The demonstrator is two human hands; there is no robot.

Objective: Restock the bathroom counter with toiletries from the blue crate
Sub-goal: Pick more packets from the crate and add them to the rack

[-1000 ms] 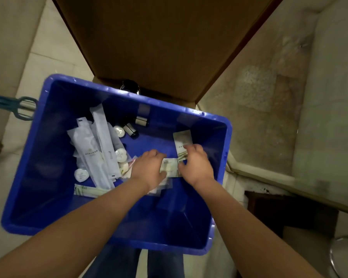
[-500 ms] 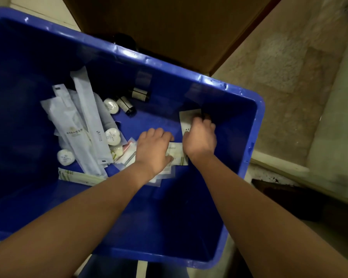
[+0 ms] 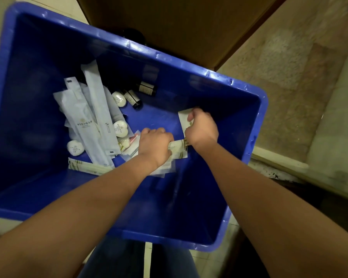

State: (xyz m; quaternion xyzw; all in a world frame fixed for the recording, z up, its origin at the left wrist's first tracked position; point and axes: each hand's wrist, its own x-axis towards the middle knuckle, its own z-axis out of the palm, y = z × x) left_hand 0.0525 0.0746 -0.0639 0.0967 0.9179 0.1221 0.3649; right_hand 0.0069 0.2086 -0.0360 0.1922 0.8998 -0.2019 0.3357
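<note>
Now, in the blue crate (image 3: 209, 74), your left hand (image 3: 156, 145) grips a striped packet (image 3: 179, 152), your right hand (image 3: 202, 131) pinches a white sachet (image 3: 182, 119): light, likely slippery, so hold edges.

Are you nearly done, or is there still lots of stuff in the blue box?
Not nearly. Nothing already set out shows in this view. Right now the left hand grips a striped packet and the right hand pinches a white packet inside the crate. Left to move: long wrappers, round soaps and little dark bottles.
</note>
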